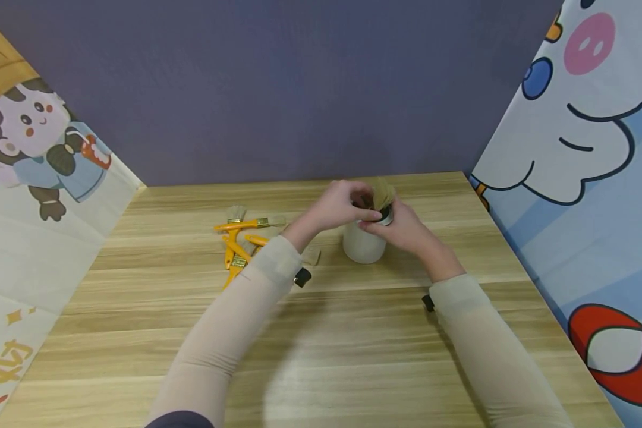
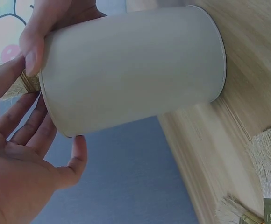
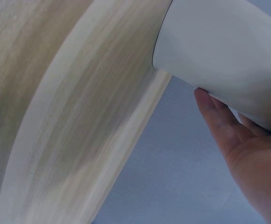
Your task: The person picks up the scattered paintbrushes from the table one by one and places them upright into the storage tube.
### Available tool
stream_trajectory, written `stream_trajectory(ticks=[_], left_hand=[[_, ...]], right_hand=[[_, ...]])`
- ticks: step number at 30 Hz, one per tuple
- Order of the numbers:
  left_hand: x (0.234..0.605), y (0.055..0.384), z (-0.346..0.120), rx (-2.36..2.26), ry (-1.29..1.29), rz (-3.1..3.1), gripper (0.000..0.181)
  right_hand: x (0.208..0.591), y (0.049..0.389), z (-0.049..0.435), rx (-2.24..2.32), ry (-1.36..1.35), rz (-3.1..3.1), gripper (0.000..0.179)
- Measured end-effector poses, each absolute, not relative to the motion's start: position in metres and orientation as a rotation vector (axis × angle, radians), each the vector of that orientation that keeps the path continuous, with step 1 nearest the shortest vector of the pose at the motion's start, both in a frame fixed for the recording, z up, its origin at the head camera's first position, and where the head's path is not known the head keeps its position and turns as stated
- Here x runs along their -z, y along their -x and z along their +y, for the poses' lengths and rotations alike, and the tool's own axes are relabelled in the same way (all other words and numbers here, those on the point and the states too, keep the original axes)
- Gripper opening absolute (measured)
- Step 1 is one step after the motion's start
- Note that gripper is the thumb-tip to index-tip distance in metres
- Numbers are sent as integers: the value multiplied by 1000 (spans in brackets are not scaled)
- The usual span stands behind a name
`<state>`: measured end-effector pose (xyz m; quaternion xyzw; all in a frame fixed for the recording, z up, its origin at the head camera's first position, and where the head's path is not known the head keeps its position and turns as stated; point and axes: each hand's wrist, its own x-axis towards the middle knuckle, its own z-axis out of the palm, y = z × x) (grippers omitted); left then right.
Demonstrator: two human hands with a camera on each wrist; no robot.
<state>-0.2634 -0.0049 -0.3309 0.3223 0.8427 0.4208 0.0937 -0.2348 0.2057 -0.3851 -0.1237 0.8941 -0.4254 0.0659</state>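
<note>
Purple-grey wall (image 1: 278,95) at twelve o'clock, wooden counter (image 1: 353,356) below!

Off-white canister (image 1: 364,246) stands upright at one o'clock on the counter, and the right hand (image 1: 405,229) grips it near the rim, thumb across the front. Left hand (image 1: 334,208) holds a brush (image 1: 383,195) between thumb and fingers, bristles up, right at the mouth! Over at ten o'clock, orange-handled brushes (image 1: 246,224) lie overlapping.

Hands: two, a left hand (image 1: 342,207) and a right hand (image 1: 408,230) | Canister (image 1: 364,245): one | Paintbrushes (image 1: 243,224): at least five on the table (image 1: 353,362), exact number hidden by an arm, plus one paintbrush (image 1: 383,195) at the canister's mouth | Table: one | Walls (image 1: 299,89): three, one plain, two cartoon-printed | Sleeves (image 1: 224,333): two
</note>
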Motion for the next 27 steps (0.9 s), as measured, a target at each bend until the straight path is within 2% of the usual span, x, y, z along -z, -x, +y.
stream_trajectory(ticks=[11,19,27], left_hand=[[337,267,-1,-1247,-979,2461,40],[330,266,-5,-1202,-998,2472,50],[307,270,-34,-1140,-943,2601,53]], right_hand=[[385,235,206,1264,371,2715,91],[387,236,205,1327,452,2688,74],[385,234,203,1312,385,2719,90]])
